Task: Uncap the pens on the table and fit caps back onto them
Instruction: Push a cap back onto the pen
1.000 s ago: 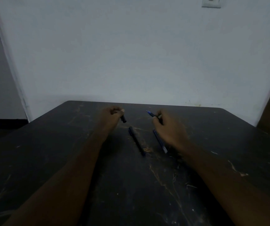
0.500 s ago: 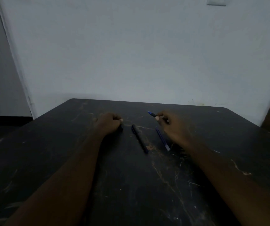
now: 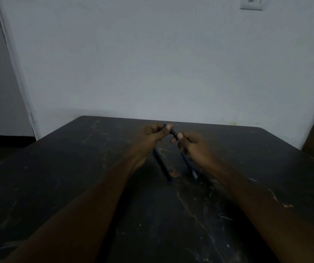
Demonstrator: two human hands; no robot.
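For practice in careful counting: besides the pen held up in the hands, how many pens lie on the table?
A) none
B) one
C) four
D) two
D: a dark pen and a blue pen lie side by side on the table, while the left hand and right hand pinch a third pen above them.

nothing legible from where i stand. the held pen (image 3: 173, 132), the black pen (image 3: 162, 164) and the blue pen (image 3: 188, 165) on the table (image 3: 95, 168) are too dim and small for any print to be made out. the switch plate (image 3: 251, 3) on the wall shows no letters i can read.
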